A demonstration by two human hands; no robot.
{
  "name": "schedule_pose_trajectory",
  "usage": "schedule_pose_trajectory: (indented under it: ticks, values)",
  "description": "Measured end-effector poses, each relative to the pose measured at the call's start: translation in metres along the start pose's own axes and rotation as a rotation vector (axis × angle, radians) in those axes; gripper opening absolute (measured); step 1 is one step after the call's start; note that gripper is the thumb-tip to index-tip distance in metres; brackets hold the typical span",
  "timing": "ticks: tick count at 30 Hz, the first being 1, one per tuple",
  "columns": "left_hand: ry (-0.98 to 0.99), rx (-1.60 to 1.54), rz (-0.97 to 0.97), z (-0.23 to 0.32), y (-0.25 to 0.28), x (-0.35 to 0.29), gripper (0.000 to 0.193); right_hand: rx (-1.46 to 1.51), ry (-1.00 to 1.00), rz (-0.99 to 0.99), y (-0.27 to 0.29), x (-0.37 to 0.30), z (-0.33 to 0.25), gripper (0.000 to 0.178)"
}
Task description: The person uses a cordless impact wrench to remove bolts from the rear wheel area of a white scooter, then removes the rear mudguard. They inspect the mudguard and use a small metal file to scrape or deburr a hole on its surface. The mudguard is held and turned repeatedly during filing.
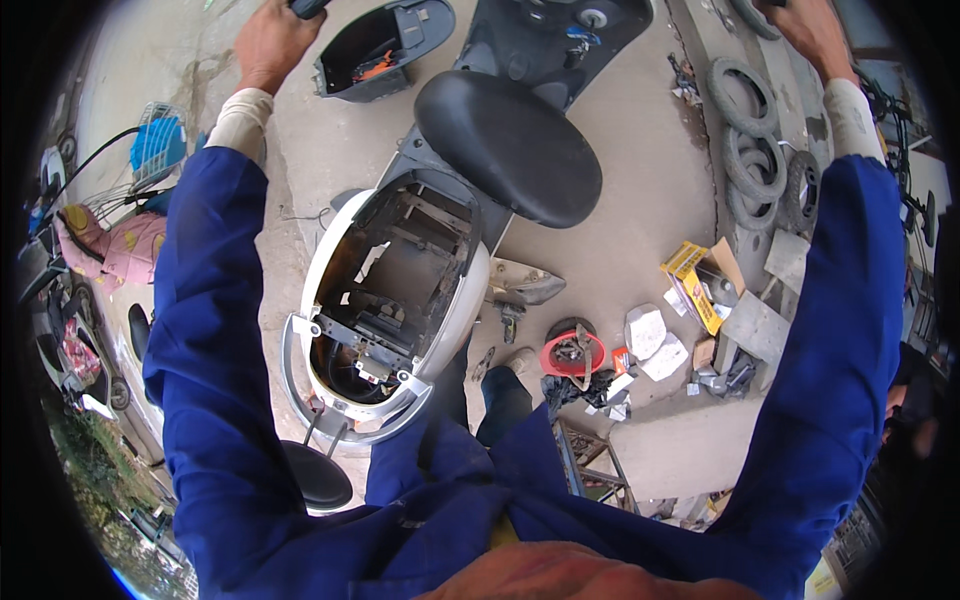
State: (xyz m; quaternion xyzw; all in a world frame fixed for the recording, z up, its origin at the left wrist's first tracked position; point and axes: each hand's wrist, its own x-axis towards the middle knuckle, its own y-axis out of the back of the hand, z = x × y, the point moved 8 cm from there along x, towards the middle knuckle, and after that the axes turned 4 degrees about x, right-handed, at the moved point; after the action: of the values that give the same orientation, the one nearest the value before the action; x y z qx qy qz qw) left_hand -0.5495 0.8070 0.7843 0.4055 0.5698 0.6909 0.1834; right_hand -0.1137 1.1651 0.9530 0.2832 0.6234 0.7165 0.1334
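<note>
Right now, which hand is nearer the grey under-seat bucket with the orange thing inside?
Left. The left hand is just left of the under-seat bucket; the right hand is far to its right, across the scooter.

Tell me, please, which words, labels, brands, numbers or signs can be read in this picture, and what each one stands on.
None can be read with certainty.
Yellow cardboard box: dark print, too small and blurred to read.
Small orange box by the red basin: pale marks, too small to read.
Black scooter seat: no lettering that I can make out.
</note>
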Motion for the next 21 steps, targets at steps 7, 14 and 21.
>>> schedule_pose_trajectory:
  ticks: [7, 14, 21]
  values:
    - [-0.117, -0.206, -0.059, 0.025, 0.013, 0.010, 0.060, -0.129, 0.108, -0.039, -0.034, 0.011, 0.060, 0.052]
    - [0.024, -0.036, -0.042, 0.030, 0.024, 0.000, 0.041, -0.135, 0.033, -0.059, -0.029, 0.013, 0.059, 0.053]
    - [0.125, -0.222, -0.191, 0.031, 0.018, -0.001, 0.056, -0.109, 0.074, -0.093, -0.038, 0.012, 0.076, 0.046]
